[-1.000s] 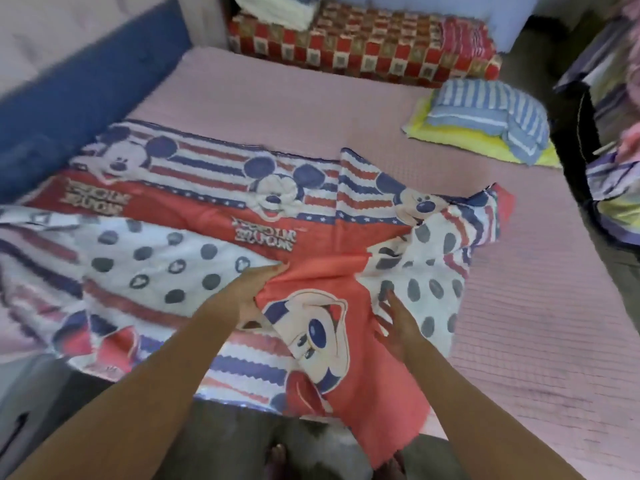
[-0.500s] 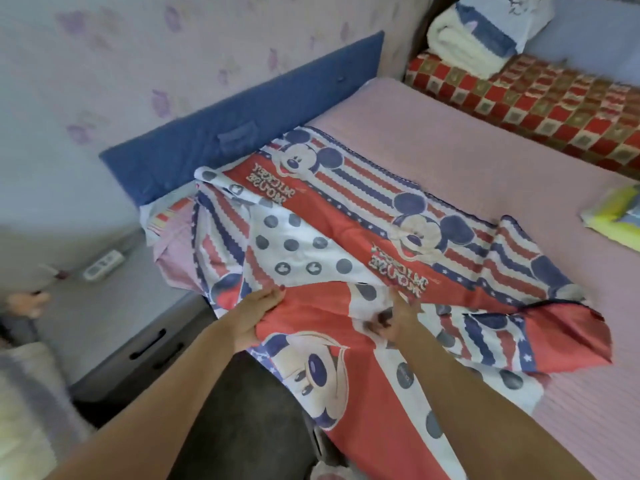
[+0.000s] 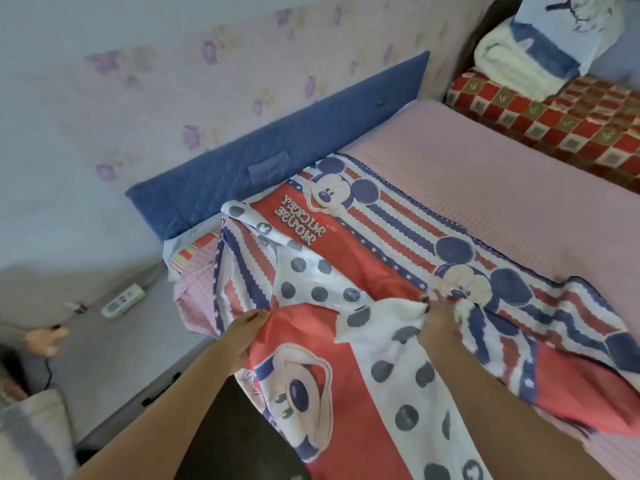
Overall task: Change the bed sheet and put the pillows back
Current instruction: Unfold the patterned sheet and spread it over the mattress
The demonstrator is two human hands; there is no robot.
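Note:
A red, white and blue cartoon-mouse bed sheet (image 3: 374,251) lies partly unfolded and bunched across the near side of the pink mattress (image 3: 491,195). My left hand (image 3: 247,336) grips a red edge of the sheet near the bed's side. My right hand (image 3: 438,315) pinches a white dotted fold of the same sheet further right. Part of the sheet hangs over the bed's edge toward me. No pillow lies on the bed in this view.
A blue padded headboard (image 3: 277,161) runs along the flowered wall. A red chequered blanket (image 3: 561,123) with folded white and blue linen (image 3: 533,60) sits at the far side. A power strip (image 3: 123,301) lies on the grey ledge left; another person's hand (image 3: 45,339) shows at the far left.
My view has swung left toward the headboard. Both hands kept hold of the sheet and drew it toward the head of the bed; the right hand went from flat to pinching a fold.

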